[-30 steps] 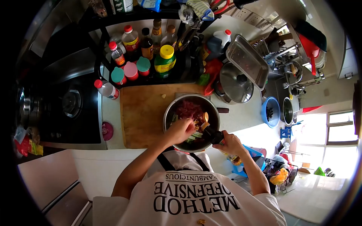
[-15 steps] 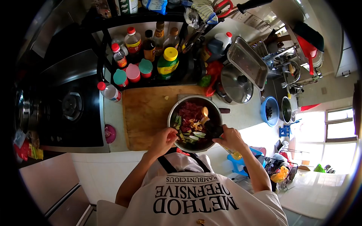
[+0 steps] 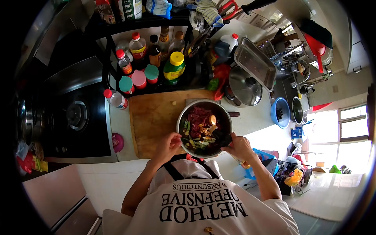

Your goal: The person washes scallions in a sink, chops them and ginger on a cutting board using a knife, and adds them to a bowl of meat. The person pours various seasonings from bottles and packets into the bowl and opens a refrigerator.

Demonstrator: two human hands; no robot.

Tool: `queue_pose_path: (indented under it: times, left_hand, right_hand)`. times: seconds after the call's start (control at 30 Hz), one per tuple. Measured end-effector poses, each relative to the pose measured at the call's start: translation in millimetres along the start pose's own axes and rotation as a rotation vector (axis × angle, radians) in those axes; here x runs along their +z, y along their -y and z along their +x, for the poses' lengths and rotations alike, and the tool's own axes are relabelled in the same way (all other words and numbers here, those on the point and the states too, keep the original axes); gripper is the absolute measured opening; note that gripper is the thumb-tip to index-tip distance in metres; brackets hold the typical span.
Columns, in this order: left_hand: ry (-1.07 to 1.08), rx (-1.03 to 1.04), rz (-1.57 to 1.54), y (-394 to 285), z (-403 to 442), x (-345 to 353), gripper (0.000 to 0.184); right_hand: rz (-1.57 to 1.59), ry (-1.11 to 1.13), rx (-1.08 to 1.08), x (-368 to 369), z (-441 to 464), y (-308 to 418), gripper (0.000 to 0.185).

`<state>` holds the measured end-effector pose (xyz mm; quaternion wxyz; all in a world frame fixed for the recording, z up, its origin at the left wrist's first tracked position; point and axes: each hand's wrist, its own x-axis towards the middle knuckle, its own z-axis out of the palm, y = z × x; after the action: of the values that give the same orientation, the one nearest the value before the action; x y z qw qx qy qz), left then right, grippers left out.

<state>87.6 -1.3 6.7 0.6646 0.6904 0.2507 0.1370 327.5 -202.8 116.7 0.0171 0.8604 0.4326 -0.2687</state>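
Note:
A steel pot [image 3: 180,117] with a dark handle sits at the right part of the wooden cutting board [image 3: 152,113]. Inside it lie raw red meat [image 3: 199,116] and sliced green and pale pieces [image 3: 194,141]. My right hand [image 3: 239,148] is closed around a dark bottle [image 3: 226,140], tilted with its neck and pale flip cap over the pot. The bottle's lower end shows yellow below the hand. My left hand [image 3: 169,146] is at the pot's left rim, its fingers curled together on the edge.
Behind the board stand sauce bottles [image 3: 174,67] and lidded jars [image 3: 139,79]. To the right are a glass-lidded pot [image 3: 244,88], a metal tray [image 3: 254,62] and a blue basin [image 3: 280,112]. A gas stove [image 3: 76,115] is at the left; a small bottle [image 3: 116,99] stands beside it.
My left hand has moved from over the food to the pot's left rim. The bottle in my right hand stays over the pot, and its neck now points more steeply down.

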Motion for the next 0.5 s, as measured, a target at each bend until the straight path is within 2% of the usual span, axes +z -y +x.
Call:
queue_pose_path:
  times: [0.3, 0.5]
  left_hand:
    - [-0.013, -0.019, 0.006, -12, -1, -8, 0.023]
    - [-0.009, 0.013, 0.066, -13, 7, -4, 0.025]
  right_hand:
    - [0.095, 0.040, 0.034, -1, -23, -4, 0.059]
    - [0.116, -0.058, 0.027, -2, -20, -5, 0.062]
